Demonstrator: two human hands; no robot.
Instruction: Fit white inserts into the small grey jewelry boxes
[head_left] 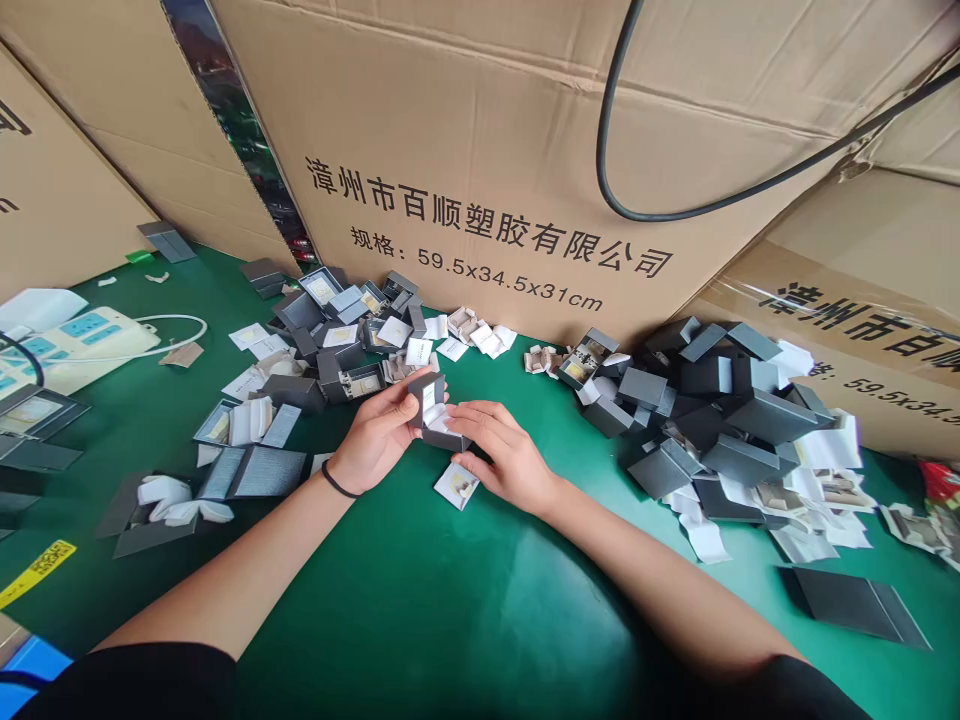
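A small dark grey jewelry box [442,436] with a white lining stands open between my hands, just above the green table. My left hand [381,430] grips its left side, thumb on the raised lid. The fingers of my right hand [504,455] reach onto the white lining at the box's right side and front edge; whether they pinch anything there is hidden. Under my right fingertips, a small white card [456,484] with a yellowish mark lies on the table.
Piles of dark jewelry boxes [300,318] and white inserts lie at left, with another heap of boxes [739,415] at right. Large cardboard cartons [480,120] wall the back, and a black cable [604,150] hangs before them. A power strip [90,345] sits at far left.
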